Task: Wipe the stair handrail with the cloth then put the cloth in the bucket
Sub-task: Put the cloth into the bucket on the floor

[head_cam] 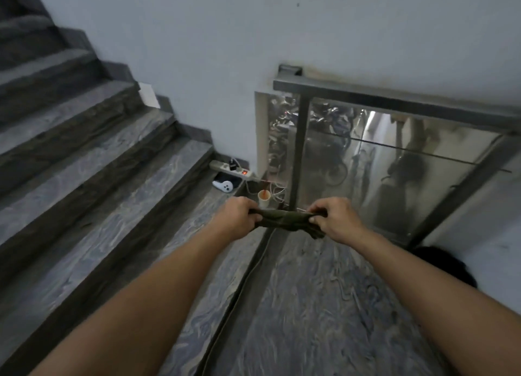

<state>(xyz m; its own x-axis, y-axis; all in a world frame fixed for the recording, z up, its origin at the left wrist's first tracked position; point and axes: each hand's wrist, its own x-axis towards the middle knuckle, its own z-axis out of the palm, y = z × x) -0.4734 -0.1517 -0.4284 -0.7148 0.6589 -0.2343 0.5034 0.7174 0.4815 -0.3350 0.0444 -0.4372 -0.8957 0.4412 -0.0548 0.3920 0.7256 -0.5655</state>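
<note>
A dark green cloth (284,219) is stretched between my two hands above the stair landing. My left hand (238,217) grips its left end and my right hand (335,219) pinches its right end. The metal handrail (394,100) runs from the wall at the upper middle toward the right, above a glass panel, well beyond both hands. A dark round thing (448,265) at the lower right edge may be the bucket; I cannot tell.
Grey marble stairs (84,155) climb to the left. On the low step by the wall lie a power strip (231,168), a white controller (224,185), a paper cup (264,198) and white cables. A metal post (298,150) holds the glass panel.
</note>
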